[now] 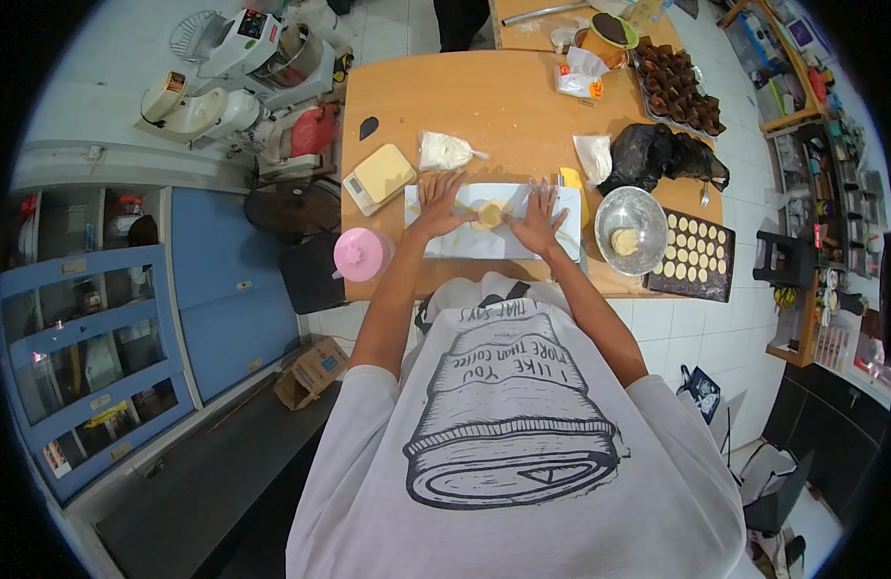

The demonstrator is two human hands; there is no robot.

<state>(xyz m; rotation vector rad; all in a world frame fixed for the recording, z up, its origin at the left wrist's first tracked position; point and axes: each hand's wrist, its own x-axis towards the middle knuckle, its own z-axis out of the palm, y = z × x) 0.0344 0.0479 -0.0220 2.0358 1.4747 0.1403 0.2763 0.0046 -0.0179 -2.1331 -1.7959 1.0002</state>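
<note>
A small pale-yellow disc of dough (491, 214) lies on a white sheet (469, 247) near the table's front edge. My left hand (438, 205) is flat on the sheet's left part, fingers spread and thumb reaching toward the dough. On the other side, my right hand (537, 224) lies with fingers apart, its thumb close to the dough's right edge. Whether the thumbs touch the dough is too small to tell. Right of the sheet, a metal bowl (614, 207) holds a lump of dough (624, 241). Beside it, a dark tray (691, 287) carries several round dough pieces.
A kitchen scale (382, 178) and a pink lidded pitcher (361, 255) stand at the left. Beyond the sheet lies a bag of white powder (447, 151). Black plastic bags (648, 159), a tissue pack (580, 75) and brown paper cups (675, 89) occupy the right. Mixers (214, 111) stand farther left.
</note>
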